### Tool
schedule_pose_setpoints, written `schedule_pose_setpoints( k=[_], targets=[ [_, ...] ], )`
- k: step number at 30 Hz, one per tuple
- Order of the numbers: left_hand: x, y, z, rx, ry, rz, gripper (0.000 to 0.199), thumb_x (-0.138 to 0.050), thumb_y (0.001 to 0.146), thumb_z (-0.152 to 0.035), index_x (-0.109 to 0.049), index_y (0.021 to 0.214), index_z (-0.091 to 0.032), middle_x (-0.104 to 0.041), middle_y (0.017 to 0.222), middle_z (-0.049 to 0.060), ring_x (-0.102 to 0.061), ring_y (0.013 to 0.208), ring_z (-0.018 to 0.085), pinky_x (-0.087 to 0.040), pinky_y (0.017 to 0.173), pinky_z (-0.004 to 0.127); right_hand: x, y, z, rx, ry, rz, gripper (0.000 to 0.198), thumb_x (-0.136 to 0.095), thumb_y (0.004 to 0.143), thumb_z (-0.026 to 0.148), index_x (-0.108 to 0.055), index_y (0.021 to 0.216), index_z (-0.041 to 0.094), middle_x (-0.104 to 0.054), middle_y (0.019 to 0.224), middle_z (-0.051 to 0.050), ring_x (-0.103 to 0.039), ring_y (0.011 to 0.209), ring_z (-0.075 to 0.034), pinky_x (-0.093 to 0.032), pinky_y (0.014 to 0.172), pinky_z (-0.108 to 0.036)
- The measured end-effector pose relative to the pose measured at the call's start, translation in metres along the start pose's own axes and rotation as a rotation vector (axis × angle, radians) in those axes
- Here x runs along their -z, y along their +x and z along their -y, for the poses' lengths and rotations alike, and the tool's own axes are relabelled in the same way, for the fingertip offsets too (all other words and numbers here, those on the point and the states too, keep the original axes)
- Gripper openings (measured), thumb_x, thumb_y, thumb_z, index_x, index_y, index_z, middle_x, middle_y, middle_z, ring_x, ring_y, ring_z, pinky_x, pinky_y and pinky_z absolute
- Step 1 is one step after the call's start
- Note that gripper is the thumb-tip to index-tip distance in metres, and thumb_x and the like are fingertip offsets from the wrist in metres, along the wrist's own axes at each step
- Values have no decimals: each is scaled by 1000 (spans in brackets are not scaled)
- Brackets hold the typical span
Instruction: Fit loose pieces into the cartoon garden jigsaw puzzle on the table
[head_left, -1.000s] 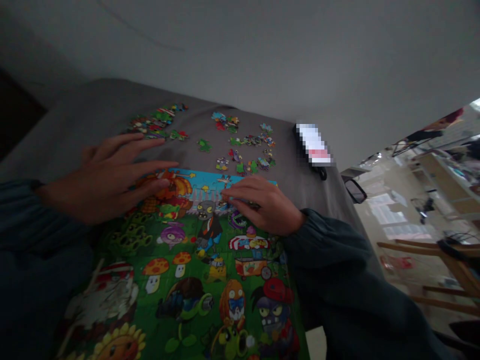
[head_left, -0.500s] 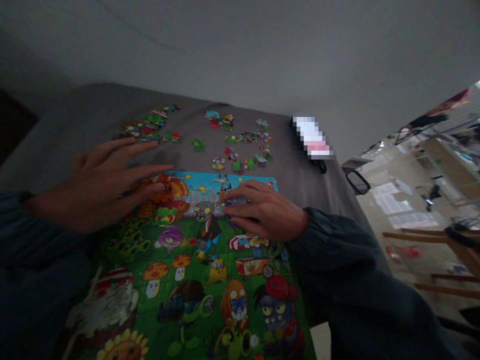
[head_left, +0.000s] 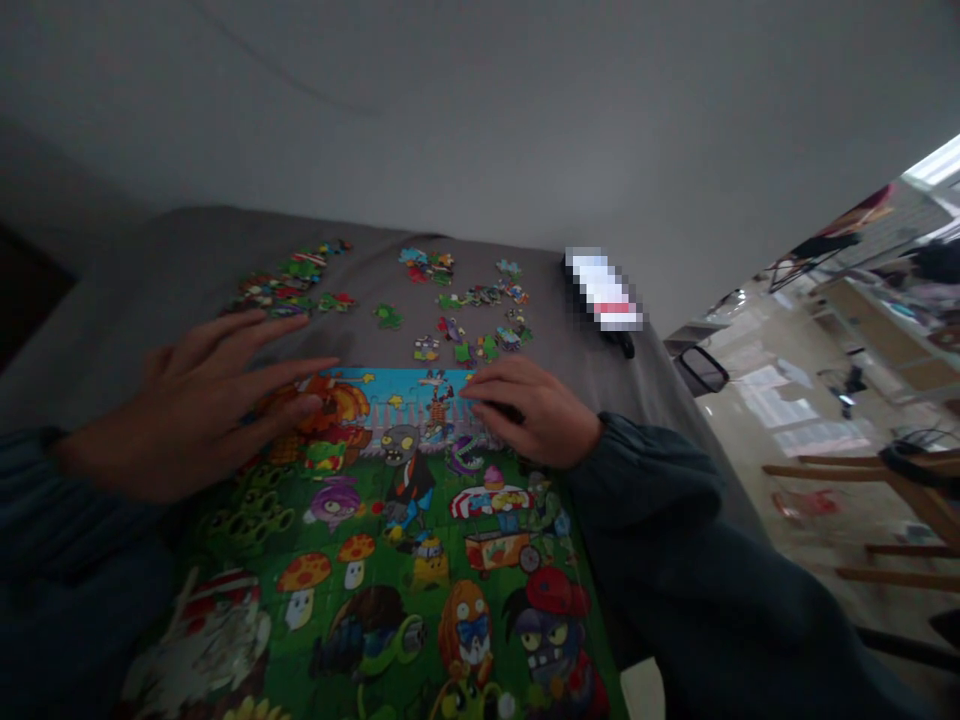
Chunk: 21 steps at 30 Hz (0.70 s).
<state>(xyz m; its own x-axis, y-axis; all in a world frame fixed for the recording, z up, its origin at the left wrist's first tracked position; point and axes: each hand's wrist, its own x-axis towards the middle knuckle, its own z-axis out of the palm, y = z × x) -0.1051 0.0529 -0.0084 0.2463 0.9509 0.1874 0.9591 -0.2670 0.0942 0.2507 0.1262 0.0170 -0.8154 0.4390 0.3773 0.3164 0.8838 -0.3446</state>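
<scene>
Left hand (head_left: 199,410): lay open and flat on puzzle (head_left: 390,560), holding nothing.
Right hand (head_left: 529,410): fingers curled at puzzle's top edge; grasp indiscernible.

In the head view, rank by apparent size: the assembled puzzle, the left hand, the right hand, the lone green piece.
1. assembled puzzle
2. left hand, nearer the camera, so unsure
3. right hand
4. lone green piece

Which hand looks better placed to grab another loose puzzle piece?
Probably the right hand: its fingertips lie at the puzzle's far edge, just short of the nearest loose pieces. The left hand lies flat, steadying the puzzle.
</scene>
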Motion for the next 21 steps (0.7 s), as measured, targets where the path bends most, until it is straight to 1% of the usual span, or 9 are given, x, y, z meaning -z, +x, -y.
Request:
schedule_pose_setpoints(
  k=[3, 6, 9, 11, 13, 16, 19, 21],
  targets=[
    [0, 1, -2, 15, -14, 23, 53, -25, 99, -56, -58, 138, -42, -35, 162, -2, -26, 149, 37, -25, 115, 62, 6, 7, -15, -122, -22, -22, 26, -54, 98, 25, -70, 117, 16, -72, 114, -12, -63, 109, -23, -50, 98, -44],
    [3, 2, -6, 30, -3, 53, 52, -27, 98, -55, -58, 138, -42, -35, 162, -2, -26, 150, 36, -28, 114, 61, 7, 28, -30, -175, -47, 34, 31, -55, 99, 30, -67, 124, 17, -69, 120, -12, -60, 115, -25, -46, 103, -47],
    [7, 3, -10, 47, 0, 56, 54, -26, 98, -55, -61, 136, -40, -39, 160, 1, -28, 148, 36, -31, 111, 61, -1, 57, -37, -202, -137, 136, 39, -61, 96, 36, -66, 130, 17, -62, 130, -15, -53, 122, -29, -41, 107, -50],
    [9, 3, -11, 30, -5, 50, 54, -26, 98, -53, -60, 137, -40, -39, 160, 2, -29, 148, 36, -33, 109, 61, -10, 75, -37, -256, -209, 198, 47, -67, 93, 42, -65, 135, 21, -53, 142, -16, -46, 128, -34, -38, 108, -54],
    [10, 3, -12, 7, -7, 51, 53, -26, 98, -53, -58, 139, -40, -38, 161, 2, -29, 147, 37, -34, 107, 62, -18, 87, -36, -302, -239, 248, 48, -70, 90, 44, -66, 134, 25, -47, 148, -15, -41, 131, -36, -37, 107, -56],
    [9, 3, -11, -3, -12, 59, 52, -27, 99, -53, -57, 140, -40, -38, 161, 3, -28, 148, 37, -35, 106, 62, -20, 92, -39, -311, -223, 271, 52, -74, 86, 47, -66, 133, 25, -50, 147, -14, -41, 131, -36, -38, 107, -55],
    [8, 3, -10, -1, -19, 48, 51, -27, 99, -53, -56, 139, -42, -38, 162, 1, -28, 148, 37, -35, 106, 61, -12, 86, -50, -310, -214, 231, 62, -74, 85, 49, -61, 139, 19, -54, 143, -15, -45, 129, -34, -37, 110, -53],
    [8, 3, -9, -4, -20, 53, 51, -27, 99, -53, -56, 139, -43, -37, 162, 1, -28, 148, 37, -35, 105, 62, -6, 82, -58, -335, -219, 217, 62, -74, 87, 45, -59, 140, 17, -57, 139, -16, -48, 128, -33, -35, 112, -53]
  ],
)
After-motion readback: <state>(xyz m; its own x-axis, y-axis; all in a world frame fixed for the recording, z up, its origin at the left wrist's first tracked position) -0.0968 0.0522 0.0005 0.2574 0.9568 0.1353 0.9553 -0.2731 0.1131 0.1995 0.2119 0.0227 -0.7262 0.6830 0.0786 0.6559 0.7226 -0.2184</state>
